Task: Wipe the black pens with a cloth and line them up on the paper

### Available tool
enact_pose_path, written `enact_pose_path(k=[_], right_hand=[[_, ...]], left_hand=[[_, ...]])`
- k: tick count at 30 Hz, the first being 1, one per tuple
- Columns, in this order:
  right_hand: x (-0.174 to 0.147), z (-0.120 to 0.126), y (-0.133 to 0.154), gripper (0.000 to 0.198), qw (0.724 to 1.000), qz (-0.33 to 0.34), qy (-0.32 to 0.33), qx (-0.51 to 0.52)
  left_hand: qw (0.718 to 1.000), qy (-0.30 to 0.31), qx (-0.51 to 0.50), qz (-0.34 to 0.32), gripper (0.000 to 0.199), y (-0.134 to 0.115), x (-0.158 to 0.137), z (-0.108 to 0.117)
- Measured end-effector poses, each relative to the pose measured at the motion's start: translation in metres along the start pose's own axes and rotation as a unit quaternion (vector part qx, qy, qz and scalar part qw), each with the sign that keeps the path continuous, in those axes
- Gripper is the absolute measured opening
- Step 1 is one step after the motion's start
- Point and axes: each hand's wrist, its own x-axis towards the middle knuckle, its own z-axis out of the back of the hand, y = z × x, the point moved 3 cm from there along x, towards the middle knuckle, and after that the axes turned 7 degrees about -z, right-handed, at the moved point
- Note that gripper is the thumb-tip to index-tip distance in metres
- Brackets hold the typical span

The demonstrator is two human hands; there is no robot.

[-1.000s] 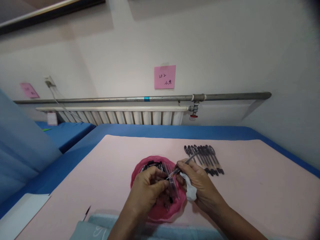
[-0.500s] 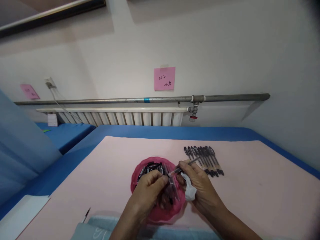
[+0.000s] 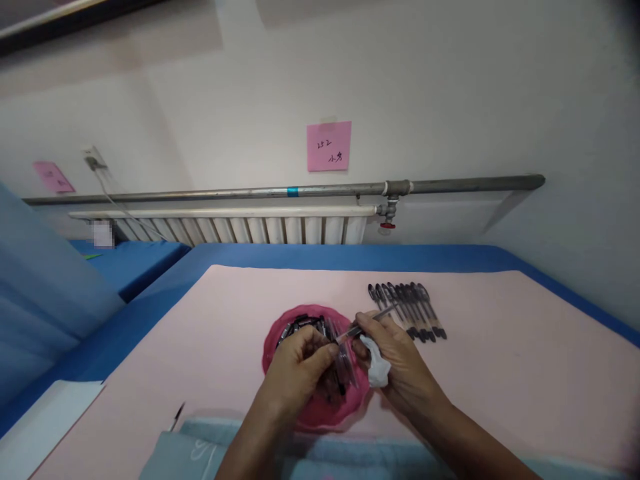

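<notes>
Over a pink scalloped bowl, my two hands hold a slim pen with a clear barrel. My left hand is closed, pinching the pen's lower end between thumb and fingertips. Farther up, my right hand is closed round the barrel, and a crumpled white tissue is tucked in its lower fingers. Inside the bowl lie black pen caps and several clear tubes. Part of the bowl's contents is hidden by my hands.
A row of capped black pens lies behind my right hand on the pink table cover. At the near left are a loose pen part, a light blue cloth and a white sheet. A radiator stands against the wall.
The view has tipped slightly downward, so everything sits a little higher in the picture. Both hands keep nearly the same grip on the pen.
</notes>
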Motion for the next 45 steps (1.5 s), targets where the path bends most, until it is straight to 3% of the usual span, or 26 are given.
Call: enact_pose_path(k=[7, 13, 18, 21, 27, 32, 37, 41, 45], right_hand=[[-0.001, 0.000, -0.001, 0.031, 1.000, 0.010, -0.009, -0.024], [-0.001, -0.003, 0.002, 0.029, 1.000, 0.007, 0.012, -0.010], [-0.003, -0.003, 0.002, 0.030, 0.999, 0.000, 0.011, -0.035], [-0.005, -0.003, 0.003, 0.031, 0.999, -0.001, 0.002, -0.039], [-0.001, -0.002, 0.003, 0.031, 1.000, -0.017, -0.001, 0.006], [0.002, 0.001, 0.007, 0.031, 1.000, -0.003, -0.007, -0.018], [0.003, 0.003, 0.008, 0.030, 1.000, 0.006, -0.012, -0.016], [0.004, 0.003, 0.007, 0.031, 1.000, -0.002, -0.011, -0.013], [0.004, 0.002, 0.005, 0.030, 1.000, -0.009, -0.004, -0.013]], left_hand=[[0.997, 0.060, -0.003, 0.047, 0.038, -0.001, -0.003, 0.000], [0.999, 0.025, 0.022, 0.009, 0.035, -0.001, -0.002, 0.002], [0.998, 0.061, 0.019, 0.023, 0.038, -0.002, -0.004, 0.002], [0.994, 0.058, 0.094, -0.014, 0.033, -0.005, -0.004, 0.004], [0.942, 0.050, 0.311, -0.118, 0.028, -0.016, -0.005, 0.001], [0.923, 0.111, 0.361, -0.066, 0.020, -0.013, -0.006, 0.012], [0.852, 0.156, 0.499, -0.025, 0.016, 0.002, -0.005, 0.024], [0.828, 0.120, 0.546, -0.043, 0.019, 0.007, -0.005, 0.022], [0.826, 0.099, 0.552, -0.048, 0.019, 0.008, -0.005, 0.018]])
